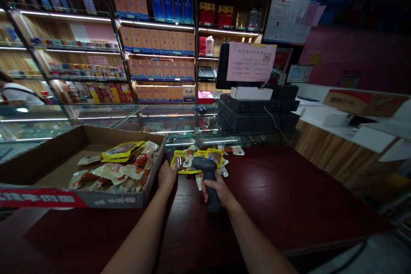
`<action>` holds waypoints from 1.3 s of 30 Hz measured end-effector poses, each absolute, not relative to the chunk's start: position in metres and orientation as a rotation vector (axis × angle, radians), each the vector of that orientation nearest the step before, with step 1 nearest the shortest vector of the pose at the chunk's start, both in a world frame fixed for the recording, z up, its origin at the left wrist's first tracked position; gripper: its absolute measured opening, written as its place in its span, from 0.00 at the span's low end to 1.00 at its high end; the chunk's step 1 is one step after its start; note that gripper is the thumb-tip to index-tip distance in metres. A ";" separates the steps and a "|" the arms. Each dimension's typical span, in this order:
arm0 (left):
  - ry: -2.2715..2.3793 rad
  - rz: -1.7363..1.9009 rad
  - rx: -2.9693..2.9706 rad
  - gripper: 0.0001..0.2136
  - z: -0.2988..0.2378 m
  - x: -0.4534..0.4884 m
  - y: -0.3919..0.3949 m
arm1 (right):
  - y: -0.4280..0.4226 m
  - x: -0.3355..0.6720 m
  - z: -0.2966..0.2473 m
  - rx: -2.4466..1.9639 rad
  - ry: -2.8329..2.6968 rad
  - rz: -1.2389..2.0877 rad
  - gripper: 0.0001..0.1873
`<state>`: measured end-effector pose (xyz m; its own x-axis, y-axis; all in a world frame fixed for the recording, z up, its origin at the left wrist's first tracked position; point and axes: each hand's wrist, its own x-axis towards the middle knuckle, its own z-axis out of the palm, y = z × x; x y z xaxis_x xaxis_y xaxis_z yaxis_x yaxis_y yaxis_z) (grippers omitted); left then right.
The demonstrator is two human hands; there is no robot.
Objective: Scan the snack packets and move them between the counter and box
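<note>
As the right hand (219, 189) clamps its grip around a barcode scanner (204, 165), snack packets (214, 155) lie just beyond on the bench (289, 197). The left hand (167, 175) touches them, its grip unclear, beside a cardboard box (41, 154).

The light is dim overall. Around the right hand (218, 188) closed on the scanner (208, 176), the dark red tabletop (289, 197) carries only a faint sheen, and the scanner's black body loses detail. The brightest light lies well beyond the grip: white strip lamps (157, 24) along the shelves (156, 43), mirrored as streaks in the glass counter (180, 130) just behind it. Nearer than the grip, the forearms (150, 231) sink into shadow. Straight lines bow toward the frame edges, and the far right is murky and soft.
</note>
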<state>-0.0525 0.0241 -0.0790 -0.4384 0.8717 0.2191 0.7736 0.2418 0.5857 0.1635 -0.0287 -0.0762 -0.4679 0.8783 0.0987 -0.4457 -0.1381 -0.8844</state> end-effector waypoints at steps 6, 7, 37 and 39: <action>1.980 1.372 1.270 0.04 -0.086 -0.066 0.021 | -0.029 0.163 -0.075 -0.542 -1.191 1.777 0.19; 1.917 1.455 1.151 0.04 -0.087 -0.065 0.020 | -0.029 0.163 -0.076 -0.539 -1.197 1.785 0.19; 0.975 1.868 0.573 0.06 -0.078 -0.036 0.011 | -0.035 0.160 -0.073 -0.617 -1.301 1.818 0.17; 0.979 1.849 0.580 0.05 -0.078 -0.038 0.012 | -0.035 0.160 -0.073 -0.614 -1.300 1.816 0.17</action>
